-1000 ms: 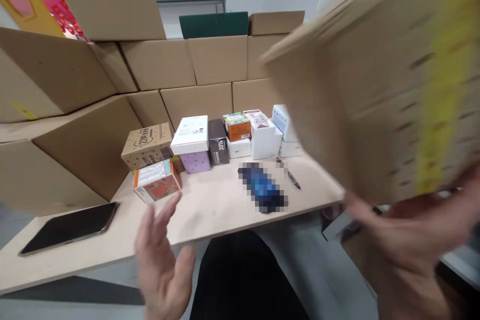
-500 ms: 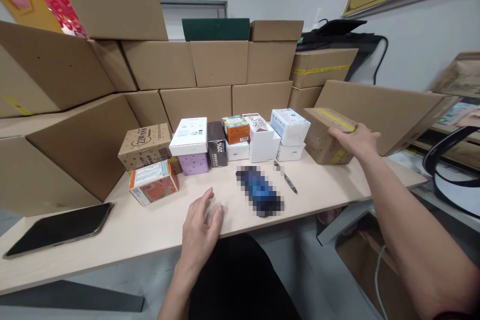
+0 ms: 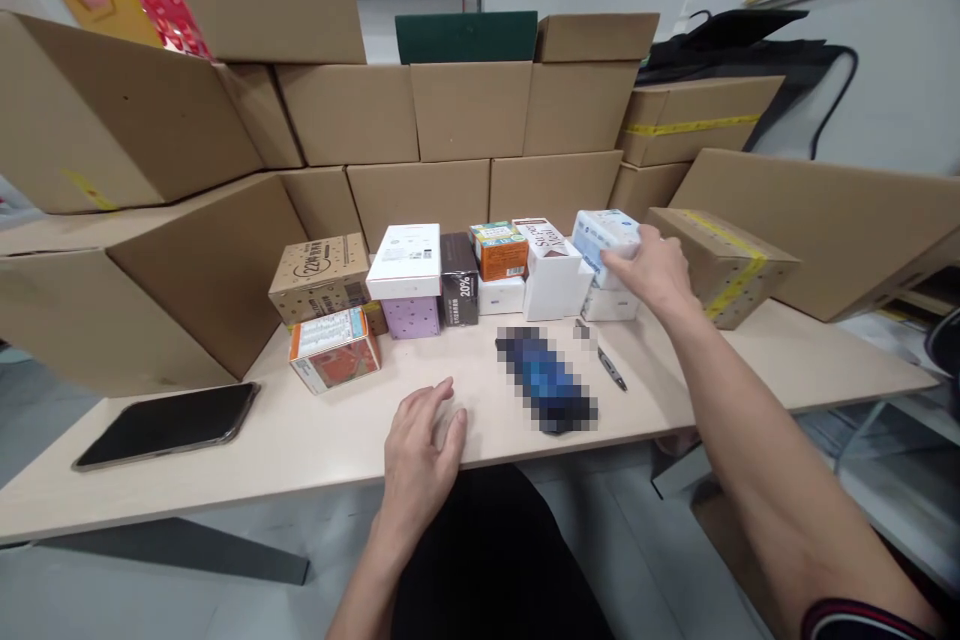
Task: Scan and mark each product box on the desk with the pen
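My right hand (image 3: 655,268) is on a white-and-blue tissue pack (image 3: 596,230), thumb against its front and fingers over its right edge. That pack sits on another white pack (image 3: 611,302). Just right of the hand stands a brown carton with yellow tape (image 3: 720,265). My left hand (image 3: 424,435) rests at the table's front edge, holding nothing, its thumb apart from its curved fingers. Between the hands lie a pixelated dark blue object (image 3: 544,378) and a slim grey pen-like object (image 3: 611,370).
Along the table stand a white box (image 3: 405,260) on a purple one (image 3: 409,317), a dark box (image 3: 458,280), an orange box (image 3: 500,250) and an orange-and-white box (image 3: 335,350). A black phone (image 3: 169,425) lies left. Large cartons (image 3: 420,200) form a wall behind.
My right hand has left the yellow-taped carton and moved left onto the white-and-blue tissue pack. The carton now sits turned differently. My left hand keeps its pose; the view has shifted.
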{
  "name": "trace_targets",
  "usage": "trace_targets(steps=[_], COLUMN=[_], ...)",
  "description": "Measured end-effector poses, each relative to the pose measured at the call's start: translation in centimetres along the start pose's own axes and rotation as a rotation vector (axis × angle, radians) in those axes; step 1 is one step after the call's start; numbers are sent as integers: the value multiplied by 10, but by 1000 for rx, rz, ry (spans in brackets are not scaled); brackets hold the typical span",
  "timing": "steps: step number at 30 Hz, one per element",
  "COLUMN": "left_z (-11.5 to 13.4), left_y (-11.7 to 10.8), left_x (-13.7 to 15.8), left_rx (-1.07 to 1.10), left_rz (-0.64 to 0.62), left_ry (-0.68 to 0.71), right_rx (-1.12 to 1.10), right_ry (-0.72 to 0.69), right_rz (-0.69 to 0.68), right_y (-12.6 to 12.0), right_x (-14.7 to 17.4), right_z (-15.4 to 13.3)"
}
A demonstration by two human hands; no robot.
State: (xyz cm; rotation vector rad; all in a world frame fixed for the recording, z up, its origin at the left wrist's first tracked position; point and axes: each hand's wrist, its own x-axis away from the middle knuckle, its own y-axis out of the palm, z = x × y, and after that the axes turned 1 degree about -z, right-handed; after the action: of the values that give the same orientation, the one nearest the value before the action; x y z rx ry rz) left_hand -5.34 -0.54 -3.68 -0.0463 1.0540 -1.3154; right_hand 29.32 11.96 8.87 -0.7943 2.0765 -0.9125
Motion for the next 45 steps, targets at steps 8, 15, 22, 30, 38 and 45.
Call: trace_targets(steps=[8,15,22,30,38,45], left_z=[2,-6,-22,-26,-22,-20], left_y=[0,-16,-31,-30,-38,-33], left_x=[3,6,1,9,4,7], left_rx=[214,501,456,419,333,366], left_rz=[75,582,284,282,199,211], left_ry=[-142,-307,-381,-387,-475,-377], right_rx=[-360,-538,-404,-637,-745,-815], right_ry=[-391,-945,-985,-668,-451,-432], right_rz=[440,-292,-379,-255,-189,-173], right_y=[-30,11,45,58,72,72], right_x=[85,170,204,237,247,245], right_z=[15,-21,-36,-43,-43,-46])
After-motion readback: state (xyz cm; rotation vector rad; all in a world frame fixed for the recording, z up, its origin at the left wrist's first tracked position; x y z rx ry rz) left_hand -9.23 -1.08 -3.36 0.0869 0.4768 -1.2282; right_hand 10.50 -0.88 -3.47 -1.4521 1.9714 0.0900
